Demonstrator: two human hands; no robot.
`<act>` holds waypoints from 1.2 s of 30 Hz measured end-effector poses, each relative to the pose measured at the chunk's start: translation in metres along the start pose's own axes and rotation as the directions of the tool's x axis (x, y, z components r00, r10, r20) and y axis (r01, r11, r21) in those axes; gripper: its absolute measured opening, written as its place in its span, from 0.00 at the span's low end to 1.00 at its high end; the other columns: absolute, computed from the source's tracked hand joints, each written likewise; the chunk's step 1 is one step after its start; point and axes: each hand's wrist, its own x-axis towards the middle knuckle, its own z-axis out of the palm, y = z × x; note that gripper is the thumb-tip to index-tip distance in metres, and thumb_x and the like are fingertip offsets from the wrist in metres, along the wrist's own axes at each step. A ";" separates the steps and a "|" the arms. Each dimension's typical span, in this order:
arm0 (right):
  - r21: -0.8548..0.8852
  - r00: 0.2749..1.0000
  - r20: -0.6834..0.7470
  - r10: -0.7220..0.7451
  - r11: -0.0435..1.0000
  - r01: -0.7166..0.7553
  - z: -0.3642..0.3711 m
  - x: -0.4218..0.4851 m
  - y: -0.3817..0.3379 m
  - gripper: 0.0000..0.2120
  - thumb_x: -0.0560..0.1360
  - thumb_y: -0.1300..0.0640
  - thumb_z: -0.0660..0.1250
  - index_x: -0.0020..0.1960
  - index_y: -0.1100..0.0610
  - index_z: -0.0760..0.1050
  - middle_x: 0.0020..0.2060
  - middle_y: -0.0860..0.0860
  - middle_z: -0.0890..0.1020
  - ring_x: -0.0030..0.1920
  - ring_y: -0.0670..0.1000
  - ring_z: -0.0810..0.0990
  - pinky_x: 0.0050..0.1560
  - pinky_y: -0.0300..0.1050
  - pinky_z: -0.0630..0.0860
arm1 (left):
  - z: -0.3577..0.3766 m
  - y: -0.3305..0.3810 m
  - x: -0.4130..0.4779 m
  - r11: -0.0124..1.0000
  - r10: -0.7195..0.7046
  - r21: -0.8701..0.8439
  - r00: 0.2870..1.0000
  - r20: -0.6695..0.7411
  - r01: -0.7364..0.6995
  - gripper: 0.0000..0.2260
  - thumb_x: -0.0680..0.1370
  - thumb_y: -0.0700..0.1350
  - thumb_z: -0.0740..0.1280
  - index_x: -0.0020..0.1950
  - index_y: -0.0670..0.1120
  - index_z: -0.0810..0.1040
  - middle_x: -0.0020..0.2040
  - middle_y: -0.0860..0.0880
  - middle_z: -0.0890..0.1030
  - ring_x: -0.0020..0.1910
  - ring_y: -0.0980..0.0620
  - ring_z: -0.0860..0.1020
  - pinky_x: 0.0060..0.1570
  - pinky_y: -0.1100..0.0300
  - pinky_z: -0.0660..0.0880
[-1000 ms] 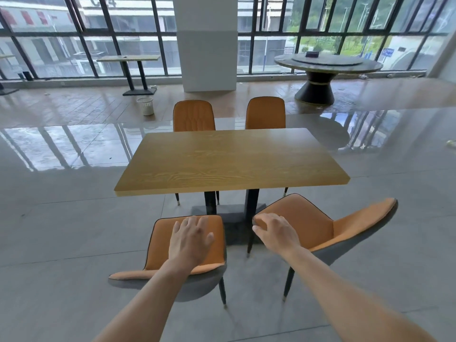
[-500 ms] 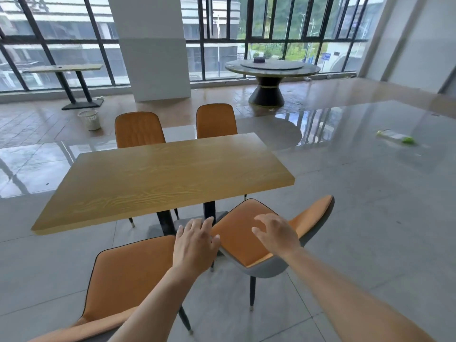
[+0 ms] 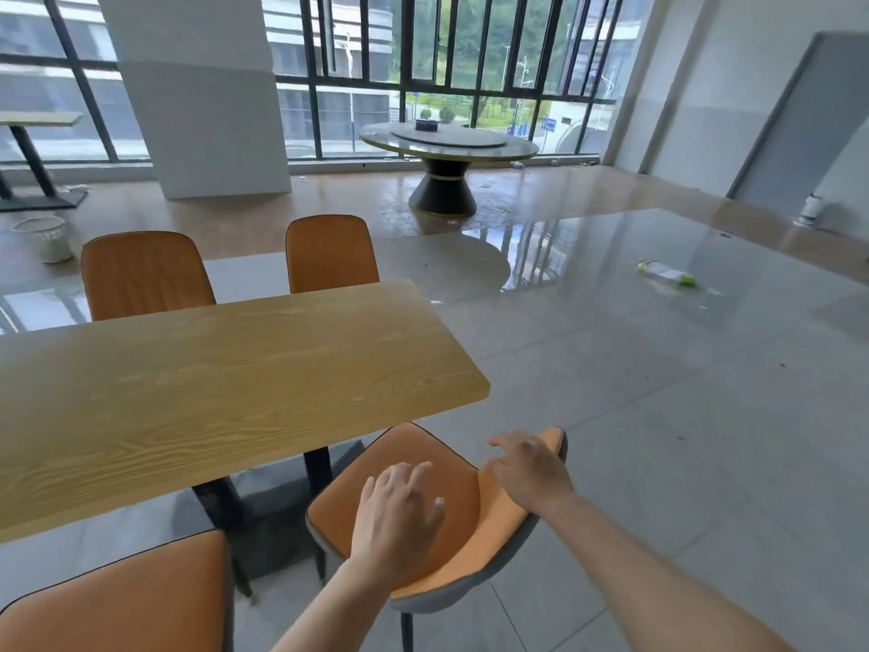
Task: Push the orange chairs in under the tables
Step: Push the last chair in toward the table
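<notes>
Reaching for the skewed orange chair point(image 3: 338, 515), I hold my left hand point(image 3: 399, 515) and right hand point(image 3: 529, 472) spread over it, gripping nothing, to square it; its seat sits only partly under the wooden table point(image 3: 225, 383).

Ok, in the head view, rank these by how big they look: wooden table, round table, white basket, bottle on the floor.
Wooden table, nearest the camera.
Round table, farther off.
White basket.
Bottle, only slightly smaller than the basket.
</notes>
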 end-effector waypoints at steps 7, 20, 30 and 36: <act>-0.093 0.990 0.130 -0.048 0.994 0.060 -0.004 0.082 0.072 0.21 0.77 0.45 0.60 0.68 0.48 0.73 0.67 0.48 0.76 0.67 0.52 0.72 0.65 0.53 0.71 | 0.065 0.062 0.064 0.995 -0.080 -0.050 0.991 0.110 0.085 0.23 0.81 0.58 0.58 0.75 0.56 0.65 0.69 0.52 0.73 0.67 0.51 0.72 0.69 0.53 0.67; -0.124 0.818 0.507 -0.271 0.916 0.381 0.021 0.151 0.159 0.16 0.78 0.40 0.57 0.46 0.48 0.78 0.51 0.51 0.82 0.52 0.54 0.79 0.46 0.47 0.69 | 0.157 0.137 0.099 0.860 -0.412 -0.121 0.814 0.408 0.496 0.32 0.73 0.77 0.47 0.67 0.60 0.69 0.58 0.49 0.76 0.56 0.46 0.76 0.58 0.45 0.74; -0.264 0.872 0.371 -0.318 0.864 0.428 0.041 0.149 0.166 0.22 0.76 0.37 0.52 0.45 0.49 0.79 0.46 0.49 0.84 0.47 0.53 0.79 0.44 0.47 0.67 | 0.145 0.131 0.086 0.936 -0.319 -0.011 0.860 0.398 0.352 0.33 0.72 0.79 0.46 0.69 0.62 0.66 0.51 0.47 0.80 0.48 0.43 0.79 0.50 0.45 0.77; -0.263 0.874 0.371 -0.313 0.867 0.422 0.054 0.110 0.142 0.26 0.76 0.37 0.49 0.45 0.50 0.81 0.44 0.51 0.83 0.44 0.54 0.78 0.44 0.48 0.68 | 0.130 0.100 0.050 0.937 -0.314 -0.024 0.868 0.386 0.349 0.30 0.73 0.77 0.50 0.71 0.65 0.65 0.54 0.51 0.82 0.50 0.46 0.79 0.51 0.50 0.77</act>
